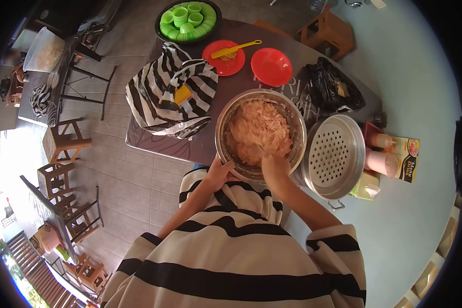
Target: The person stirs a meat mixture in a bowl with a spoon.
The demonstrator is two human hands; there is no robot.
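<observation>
A large metal bowl [222,124] at the table's front edge holds a pinkish, lumpy mixture [264,123]. My left hand [219,173] is closed on the bowl's rim at its lower left. Over the lower right of the bowl is my right hand [273,163], its fingers down at the mixture and partly blurred. What looks like a thin handle shows by those fingers, too unclear to name. A perforated metal steamer pan [329,156] stands just right of the bowl. Behind the bowl are a red plate [271,67] and another red plate [209,53] with a yellow spatula [236,49].
A striped plastic bag [154,95] lies at the left, with a black tub [159,25] of green cups [180,16] behind it. To the right are a black bag [323,77], pink containers [382,162] and a menu card [409,159]. Stools [61,141] stand far left.
</observation>
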